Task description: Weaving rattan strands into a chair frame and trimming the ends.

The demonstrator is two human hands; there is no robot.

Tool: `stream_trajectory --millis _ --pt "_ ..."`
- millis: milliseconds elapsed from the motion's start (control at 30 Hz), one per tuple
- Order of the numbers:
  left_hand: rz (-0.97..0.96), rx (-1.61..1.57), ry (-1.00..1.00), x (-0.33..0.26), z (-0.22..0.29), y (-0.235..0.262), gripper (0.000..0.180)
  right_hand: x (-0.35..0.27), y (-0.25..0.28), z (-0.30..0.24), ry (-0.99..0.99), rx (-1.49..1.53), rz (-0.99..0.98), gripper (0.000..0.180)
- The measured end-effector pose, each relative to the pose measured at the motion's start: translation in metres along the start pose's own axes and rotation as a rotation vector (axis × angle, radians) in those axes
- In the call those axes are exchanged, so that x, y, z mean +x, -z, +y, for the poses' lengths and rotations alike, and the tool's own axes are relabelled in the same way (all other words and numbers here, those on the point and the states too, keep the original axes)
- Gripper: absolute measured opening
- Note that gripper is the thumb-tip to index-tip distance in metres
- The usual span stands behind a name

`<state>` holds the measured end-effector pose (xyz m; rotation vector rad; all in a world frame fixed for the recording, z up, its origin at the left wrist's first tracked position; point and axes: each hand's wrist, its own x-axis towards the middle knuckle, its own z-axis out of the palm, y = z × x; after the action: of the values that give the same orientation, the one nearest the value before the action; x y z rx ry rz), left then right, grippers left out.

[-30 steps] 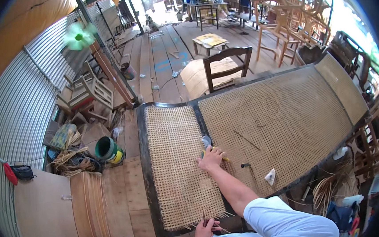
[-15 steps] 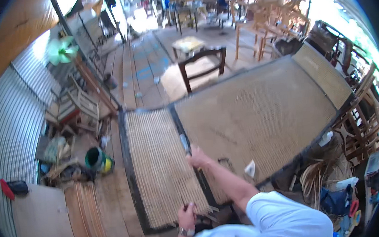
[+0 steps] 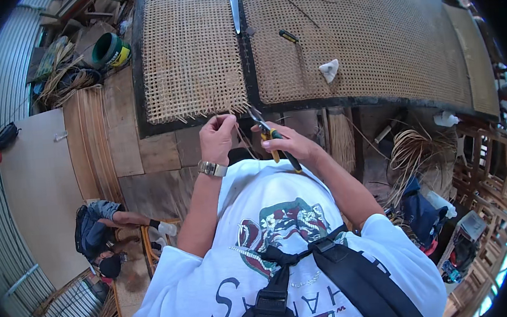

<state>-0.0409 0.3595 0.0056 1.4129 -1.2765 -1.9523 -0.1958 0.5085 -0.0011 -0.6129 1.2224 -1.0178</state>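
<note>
Left hand (image 3: 218, 138) pinched thin cane strand (image 3: 241, 140) at near edge of black-framed woven cane panel (image 3: 192, 56); right hand (image 3: 291, 145) gripped yellow-black-handled pliers (image 3: 271, 138). Pliers' jaw tips hard to make out.

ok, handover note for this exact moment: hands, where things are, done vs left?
Left hand: pinching a cane strand at the near edge of the woven panel.
Right hand: gripping pliers, jaws at the same edge.
On the panel: knife, screwdriver, white scrap.
Done: weave covers the panel.
Left: loose strand ends along the near edge look untrimmed.
</note>
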Motion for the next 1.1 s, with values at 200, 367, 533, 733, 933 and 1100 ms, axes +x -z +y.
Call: stream_trajectory --millis 200,367,533,733,933,1100 --pt "0.033 0.104 -0.064 -0.022 -0.026 0.013 0.014 0.011 -0.004 0.004 -0.023 -0.04 -0.12 0.039" --pt "0.017 0.1 -0.087 -0.026 -0.039 0.011 0.011 0.012 -0.01 0.007 -0.03 0.009 -0.173 0.039" --pt "0.005 0.072 -0.02 -0.024 -0.036 0.007 0.012 0.019 -0.014 0.009 -0.008 0.027 -0.128 0.037" --pt "-0.007 0.016 -0.058 -0.011 -0.03 0.02 0.013 0.067 -0.006 0.002 0.243 -0.408 0.396 0.061" --pt "0.011 0.136 -0.061 0.019 -0.029 0.045 0.012 0.203 0.024 -0.043 0.161 -1.005 0.773 0.068" --pt "-0.137 0.2 -0.036 0.038 -0.025 0.062 0.011 0.288 0.084 -0.07 0.17 -1.317 1.056 0.08"
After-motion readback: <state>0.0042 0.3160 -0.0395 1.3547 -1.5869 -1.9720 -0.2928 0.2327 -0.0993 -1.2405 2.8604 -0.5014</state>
